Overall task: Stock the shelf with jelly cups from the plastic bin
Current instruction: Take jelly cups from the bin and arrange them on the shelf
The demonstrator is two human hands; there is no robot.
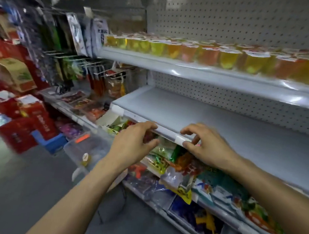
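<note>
Our left hand (135, 141) and right hand (206, 148) curl loosely, empty, fingertips at the front edge of the bare shelf (234, 129); jelly cups (223, 56) line the upper shelf (192, 71); the plastic bin (89, 148) sits lower left.

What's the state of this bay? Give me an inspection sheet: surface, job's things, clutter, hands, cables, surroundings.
Surface: grey middle shelf, white tags on its front rail.
Job's things: jelly cups lined along the upper shelf; clear plastic bin on the floor, left, contents blurred.
Clutter: snack packets crowded beneath the middle shelf.
Hands: left hand and right hand hold nothing, fingers loosely curled at the front rail.
Cables: nothing seen.
Surroundings: red cartons and hanging packets at left.
</note>
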